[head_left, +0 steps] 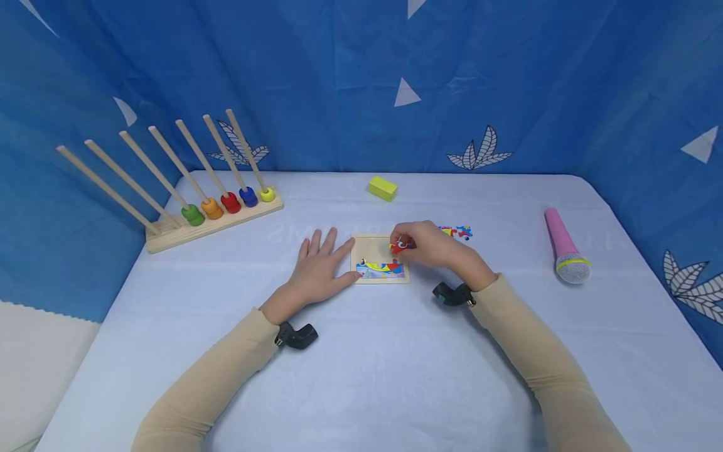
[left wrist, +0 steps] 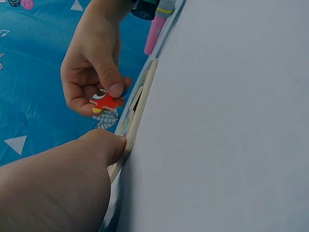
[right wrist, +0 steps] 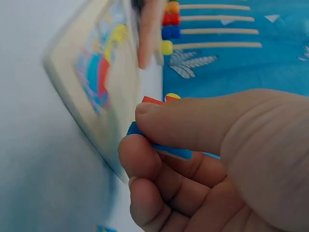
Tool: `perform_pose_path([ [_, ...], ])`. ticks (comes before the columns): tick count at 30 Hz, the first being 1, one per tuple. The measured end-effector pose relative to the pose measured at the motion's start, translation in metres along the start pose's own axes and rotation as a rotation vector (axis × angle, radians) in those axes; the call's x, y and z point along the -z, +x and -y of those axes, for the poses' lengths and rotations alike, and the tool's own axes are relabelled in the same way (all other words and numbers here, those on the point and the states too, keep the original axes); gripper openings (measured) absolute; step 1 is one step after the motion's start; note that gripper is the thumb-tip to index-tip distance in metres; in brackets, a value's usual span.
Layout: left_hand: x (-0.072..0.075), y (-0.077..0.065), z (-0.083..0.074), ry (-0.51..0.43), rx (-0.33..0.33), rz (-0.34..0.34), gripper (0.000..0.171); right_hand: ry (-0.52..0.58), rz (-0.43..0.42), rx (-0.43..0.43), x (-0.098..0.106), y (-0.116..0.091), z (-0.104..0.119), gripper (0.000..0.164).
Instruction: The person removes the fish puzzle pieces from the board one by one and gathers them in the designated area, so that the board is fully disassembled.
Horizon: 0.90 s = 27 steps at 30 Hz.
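A small wooden puzzle board [head_left: 380, 280] lies on the table, its lower part filled with colourful pieces [head_left: 378, 269] and its upper part bare wood. My left hand [head_left: 321, 269] rests with fingers spread at the board's left edge, the thumb on its lower left corner. Between thumb and fingers, my right hand [head_left: 432, 245] pinches a red puzzle piece [left wrist: 104, 100] with a white eye shape and a yellow bit, over the board's right side. Blue parts of that piece show in the right wrist view. More puzzle pieces [head_left: 464, 232] lie just behind the right hand, partly covered by it.
On the left stands a wooden bead rack [head_left: 214, 225] with tall pegs and coloured beads. A yellow-green block [head_left: 383, 188] sits near the back edge. Toward the right lies a pink toy microphone [head_left: 562, 242]. Blue patterned cloth [head_left: 350, 88] hangs behind the table.
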<state>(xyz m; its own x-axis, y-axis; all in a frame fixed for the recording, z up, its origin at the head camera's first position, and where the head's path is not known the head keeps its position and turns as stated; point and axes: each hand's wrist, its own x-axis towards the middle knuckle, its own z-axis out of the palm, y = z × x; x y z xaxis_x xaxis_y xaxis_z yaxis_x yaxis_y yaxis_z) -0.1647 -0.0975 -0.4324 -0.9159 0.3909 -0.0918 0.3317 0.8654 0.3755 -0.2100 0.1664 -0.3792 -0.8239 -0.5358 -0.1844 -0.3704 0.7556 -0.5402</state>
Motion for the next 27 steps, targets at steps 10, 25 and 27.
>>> perform_pose_path([
  [10, 0.001, -0.001, 0.001, -0.010, 0.001, 0.001, 0.078, -0.018, -0.097, -0.126, 0.031, -0.030, -0.042, 0.033],
  [25, 0.000, -0.001, 0.002, -0.003, -0.002, 0.008, 0.078, 0.010, -0.161, -0.294, 0.044, -0.069, -0.095, 0.020],
  [27, 0.000, -0.001, 0.001, -0.005, -0.003, 0.005, 0.078, 0.029, -0.164, -0.292, 0.043, -0.070, -0.098, 0.020],
])
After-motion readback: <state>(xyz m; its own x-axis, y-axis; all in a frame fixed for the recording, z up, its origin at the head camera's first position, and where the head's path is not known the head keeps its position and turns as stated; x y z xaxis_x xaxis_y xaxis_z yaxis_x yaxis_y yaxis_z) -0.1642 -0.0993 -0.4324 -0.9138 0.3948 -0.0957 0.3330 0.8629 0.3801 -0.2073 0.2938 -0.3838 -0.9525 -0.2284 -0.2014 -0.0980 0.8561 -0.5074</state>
